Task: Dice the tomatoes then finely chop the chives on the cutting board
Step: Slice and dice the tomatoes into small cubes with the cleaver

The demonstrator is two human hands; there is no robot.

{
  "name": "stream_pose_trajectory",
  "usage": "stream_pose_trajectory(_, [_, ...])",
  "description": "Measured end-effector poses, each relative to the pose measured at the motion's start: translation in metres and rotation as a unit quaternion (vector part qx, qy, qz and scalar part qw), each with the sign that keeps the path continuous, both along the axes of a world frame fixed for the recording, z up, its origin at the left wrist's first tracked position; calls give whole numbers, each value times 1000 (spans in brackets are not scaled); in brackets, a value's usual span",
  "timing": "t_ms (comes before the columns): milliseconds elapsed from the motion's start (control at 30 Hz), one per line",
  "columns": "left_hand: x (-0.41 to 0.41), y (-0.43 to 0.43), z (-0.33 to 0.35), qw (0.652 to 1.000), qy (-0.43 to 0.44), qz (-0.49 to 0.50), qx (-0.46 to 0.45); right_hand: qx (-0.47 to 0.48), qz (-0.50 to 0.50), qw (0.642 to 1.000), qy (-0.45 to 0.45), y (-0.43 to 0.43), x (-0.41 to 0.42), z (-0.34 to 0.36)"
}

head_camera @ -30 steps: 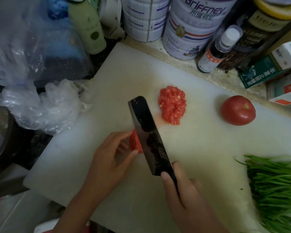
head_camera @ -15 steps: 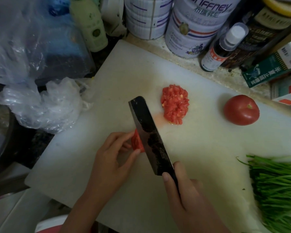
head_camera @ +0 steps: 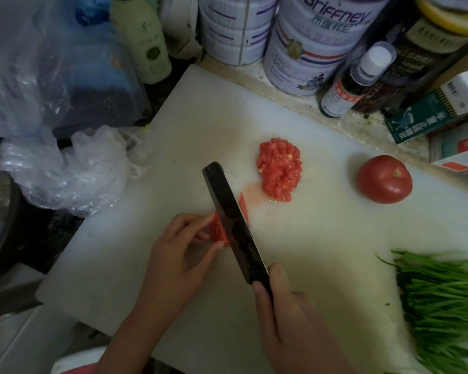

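At frame center, the left hand (head_camera: 179, 255) pinches a tomato piece (head_camera: 219, 232) against the cutting board (head_camera: 322, 238), while the right hand (head_camera: 289, 319) grasps the cleaver (head_camera: 234, 225) cutting it. Diced tomato (head_camera: 279, 168) lies just above, a whole tomato (head_camera: 384, 178) at right, chives (head_camera: 443, 300) lower right.

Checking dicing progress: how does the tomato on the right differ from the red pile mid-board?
The tomato is whole, round and smooth-skinned; the pile is many small wet cubes. The tomato stands alone, far right on the board; the pile lies by the knife tip, juice beside it. Both are red and rest on the board.
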State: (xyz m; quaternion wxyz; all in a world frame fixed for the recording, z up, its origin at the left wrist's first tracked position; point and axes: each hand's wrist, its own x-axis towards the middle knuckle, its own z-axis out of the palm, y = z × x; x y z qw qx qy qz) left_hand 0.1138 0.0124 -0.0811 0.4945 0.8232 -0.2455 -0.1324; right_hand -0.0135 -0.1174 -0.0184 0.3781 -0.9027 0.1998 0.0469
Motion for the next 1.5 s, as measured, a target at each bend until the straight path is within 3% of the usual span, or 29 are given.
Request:
stream_pose_trajectory(200, [-1, 0, -1, 1000, -2, 7, 7, -38, 36, 999, -15, 0, 13, -7])
stream_pose_trajectory(367, [-3, -1, -2, 1000, -12, 8, 1, -65, -12, 994, 87, 11, 6, 10])
stream_pose_trajectory(567, [-2, -2, -1, 1000, 3, 23, -3, -120, 17, 990, 79, 16, 32, -4])
stream_pose_trajectory(767, [-5, -1, -4, 1000, 2, 28, 1, -168, 2, 969, 183, 25, 8, -7])
stream_pose_trajectory(900, [-5, -2, -6, 1000, 5, 29, 6, -219, 16, 968, 122, 23, 21, -15])
stream_pose_trajectory(1067, [-6, -3, -3, 1000, 5, 30, -5, -124, 13, 987, 105, 20, 31, -7])
stream_pose_trajectory(1200, [-6, -3, -3, 1000, -4, 27, -11, -144, 19, 982, 118, 17, 3, -6])
stream_pose_trajectory(1267, [-5, -2, -3, 1000, -8, 22, -13, -123, -7, 989, 82, 17, 5, -3])
stream_pose_trajectory(1333, [-6, -2, -3, 1000, -9, 20, -9, -73, -2, 992, 104, 13, 17, -5])
stream_pose_trajectory(1433, [-7, -1, -2, 1000, -14, 14, 5, -57, -10, 998, 16, 4, 40, -11])
stream_pose_trajectory(1500, [-8, -1, -2, 1000, -20, 12, 7, -36, -7, 999, 19, 2, 39, -11])
